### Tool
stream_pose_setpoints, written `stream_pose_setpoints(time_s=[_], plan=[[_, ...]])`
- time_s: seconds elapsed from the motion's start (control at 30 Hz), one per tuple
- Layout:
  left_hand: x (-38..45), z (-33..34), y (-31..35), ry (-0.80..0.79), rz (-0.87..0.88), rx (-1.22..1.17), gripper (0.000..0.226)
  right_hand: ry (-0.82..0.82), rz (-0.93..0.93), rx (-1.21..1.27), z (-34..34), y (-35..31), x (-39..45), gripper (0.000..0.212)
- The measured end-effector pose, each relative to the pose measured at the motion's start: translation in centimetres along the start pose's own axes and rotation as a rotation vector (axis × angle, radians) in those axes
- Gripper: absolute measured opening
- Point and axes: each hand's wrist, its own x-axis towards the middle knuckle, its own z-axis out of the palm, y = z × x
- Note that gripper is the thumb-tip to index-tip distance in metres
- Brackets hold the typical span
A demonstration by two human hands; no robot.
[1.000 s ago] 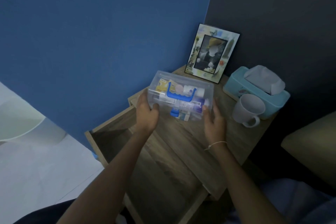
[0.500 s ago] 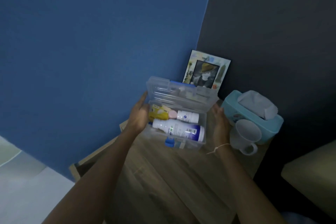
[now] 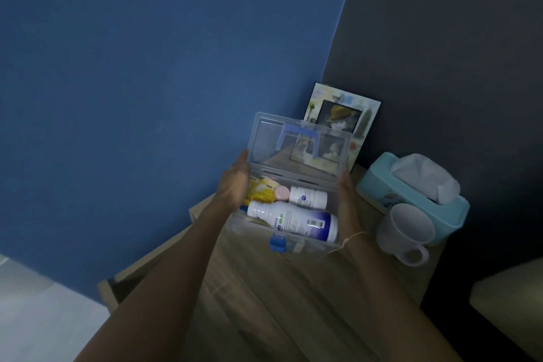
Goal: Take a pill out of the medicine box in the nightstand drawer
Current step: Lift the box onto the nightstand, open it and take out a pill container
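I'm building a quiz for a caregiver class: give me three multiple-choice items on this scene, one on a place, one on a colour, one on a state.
1. Where is the white mug?
A. in front of the tissue box
B. inside the medicine box
C. on the floor

2. What colour is the latch on the medicine box?
A. red
B. blue
C. green

3. How is the lid?
A. shut
B. taken off
C. hinged up, open

Answers:
1 A, the mug sits on the nightstand just before the tissue box.
2 B, the latch at the front wall is blue.
3 C, the lid stands up behind the bottles while the left hand and right hand hold the box sides.
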Motion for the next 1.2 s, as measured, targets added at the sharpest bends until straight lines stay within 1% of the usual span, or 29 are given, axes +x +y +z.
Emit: stream_pose_setpoints(time_s=[0.1,0.23,0.3,0.37,0.43,0.5,0.57,0.6,0.63,0.67,0.73,0.93,1.03,1.13,1.2], plan=[[0.0,0.1,-0.3,0.013,0.046,0.093,0.054,-0.001,-0.006,-0.036,0.0,0.4,0.1,0.050],[-0.6,0.0,-0.1,0.004,0.096,0.109,0.052,-0.008,-0.011,-0.052,-0.1,0.3,-0.1,0.050],[-1.5,-0.1,0.1,-0.003,0.179,0.183,0.049,-0.004,-0.025,-0.071,-0.2,0.1,-0.2,0.050],[-3.1,-0.5,-0.3,-0.010,0.306,0.283,0.051,0.026,-0.030,-0.127,-0.1,-0.3,-0.7,0.049],[-5.2,-1.3,-1.6,-0.002,0.460,0.464,0.055,0.055,-0.123,-0.263,0.1,-0.8,-1.5,0.051],[-7.1,-2.2,-3.2,0.011,0.585,0.642,0.061,0.069,-0.305,-0.501,0.4,-1.3,-2.2,0.050],[-8.4,-2.8,-4.6,0.025,0.619,0.777,0.060,0.048,-0.497,-0.694,1.0,-1.7,-2.5,0.035],[-8.7,-3.0,-5.2,0.028,0.602,0.819,0.058,0.018,-0.554,-0.764,1.4,-1.8,-2.6,0.026],[-9.0,-3.1,-5.6,0.023,0.571,0.846,0.057,-0.025,-0.571,-0.833,2.0,-1.9,-2.7,0.020],[-9.2,-3.2,-6.0,0.010,0.541,0.864,0.059,-0.075,-0.546,-0.910,2.5,-2.1,-2.8,0.017],[-9.4,-3.1,-6.4,-0.009,0.507,0.886,0.063,-0.144,-0.445,-1.060,3.5,-2.2,-2.6,0.020],[-9.5,-2.6,-6.4,-0.006,0.466,0.877,0.060,-0.187,-0.302,-1.334,6.2,-3.2,-1.3,0.032],[-9.4,-2.7,-6.4,-0.014,0.462,0.889,0.058,-0.191,-0.221,-1.467,7.8,-3.6,-0.7,0.048],[-9.5,-2.7,-6.3,-0.014,0.471,0.890,0.058,-0.182,-0.144,-1.484,8.7,-3.6,-0.6,0.072],[-9.6,-2.7,-6.3,-0.015,0.477,0.892,0.058,-0.150,-0.101,-1.468,8.9,-3.6,-0.7,0.079]])
